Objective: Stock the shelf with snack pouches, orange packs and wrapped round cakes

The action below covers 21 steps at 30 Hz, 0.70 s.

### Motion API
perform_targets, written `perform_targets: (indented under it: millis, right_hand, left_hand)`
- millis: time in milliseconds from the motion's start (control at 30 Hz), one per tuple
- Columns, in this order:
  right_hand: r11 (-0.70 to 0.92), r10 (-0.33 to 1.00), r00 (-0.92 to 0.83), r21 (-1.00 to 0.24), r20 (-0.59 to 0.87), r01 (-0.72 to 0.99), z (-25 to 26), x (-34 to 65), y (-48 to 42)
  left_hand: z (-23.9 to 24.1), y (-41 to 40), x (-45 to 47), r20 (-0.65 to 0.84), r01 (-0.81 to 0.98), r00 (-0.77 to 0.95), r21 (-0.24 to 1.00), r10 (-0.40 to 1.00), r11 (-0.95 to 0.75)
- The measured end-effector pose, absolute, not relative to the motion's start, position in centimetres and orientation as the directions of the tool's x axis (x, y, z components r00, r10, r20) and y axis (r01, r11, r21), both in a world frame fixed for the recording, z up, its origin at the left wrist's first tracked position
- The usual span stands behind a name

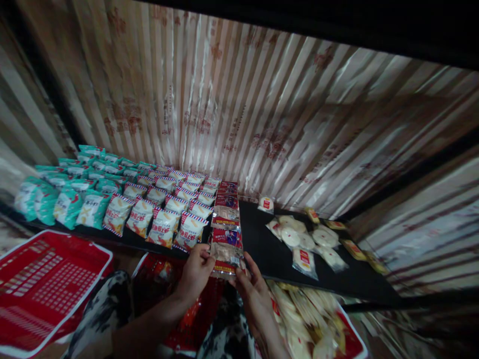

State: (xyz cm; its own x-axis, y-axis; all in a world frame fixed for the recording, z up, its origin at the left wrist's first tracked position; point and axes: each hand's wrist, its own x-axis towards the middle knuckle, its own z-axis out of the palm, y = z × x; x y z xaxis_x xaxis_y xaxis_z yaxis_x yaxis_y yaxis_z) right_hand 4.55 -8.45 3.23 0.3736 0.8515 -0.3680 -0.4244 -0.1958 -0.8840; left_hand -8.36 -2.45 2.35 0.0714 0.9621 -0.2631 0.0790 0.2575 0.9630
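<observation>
Black flat shelf (258, 234) against striped plastic sheeting (239, 109): left hand (196, 269) and right hand (254, 286) grip, by its sides, a dark-red, part-clear rectangular plastic packet (226, 249) at the front edge — a loose pinch could drop it, a leftward push could topple the neighbouring white, stripe-edged plastic bag (190, 233).

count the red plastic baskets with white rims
3: one basket at lower left, one basket at bottom centre, one basket at lower right; more may be hidden.

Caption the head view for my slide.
Left hand and right hand hold a red packet at a black shelf, near white bags and teal bags.
</observation>
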Motion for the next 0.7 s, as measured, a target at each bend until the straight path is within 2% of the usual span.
perform_targets:
  millis: [33, 100, 167, 233, 300, 533, 700]
  right_hand:
    - [-0.199, 0.848, 0.379, -0.885, -0.371, -0.422, 3.2, 4.5, -8.5]
    - [-0.199, 0.843, 0.389, -0.887, -0.372, -0.418, 3.2, 4.5, -8.5]
    - [-0.189, 0.844, 0.397, -0.892, -0.362, -0.411, 3.1, 4.5, -8.4]
    - [-0.18, 0.85, 0.395, -0.896, -0.349, -0.406, 3.1, 4.4, -8.4]
    - [-0.167, 0.856, 0.391, -0.897, -0.338, -0.41, 3.1, 4.3, -8.4]
    - [-0.155, 0.869, 0.377, -0.899, -0.321, -0.409, 3.0, 4.4, -8.5]
    - [-0.153, 0.871, 0.377, -0.904, -0.314, -0.4, 2.5, 4.7, -8.6]
  left_hand:
    - [2.8, -2.4, -8.5, -0.114, 0.206, 0.045, 0.973, 0.992, 0.102]
    - [3.9, -1.8, -8.7, 0.181, 0.429, 0.116, 0.878, 0.977, -0.214]
    - [4.8, -0.5, -8.4, 0.34, 0.498, 0.253, 0.757, 0.906, -0.423]
    - [5.2, 1.5, -7.8, 0.412, 0.529, 0.375, 0.64, 0.83, -0.557]
    - [5.2, 3.7, -6.7, 0.407, 0.566, 0.455, 0.555, 0.792, -0.61]
    - [4.8, 8.7, -3.9, 0.176, 0.621, 0.675, 0.388, 0.716, -0.681]
    - [5.1, 9.2, -3.4, 0.166, 0.588, 0.753, 0.263, 0.636, -0.765]
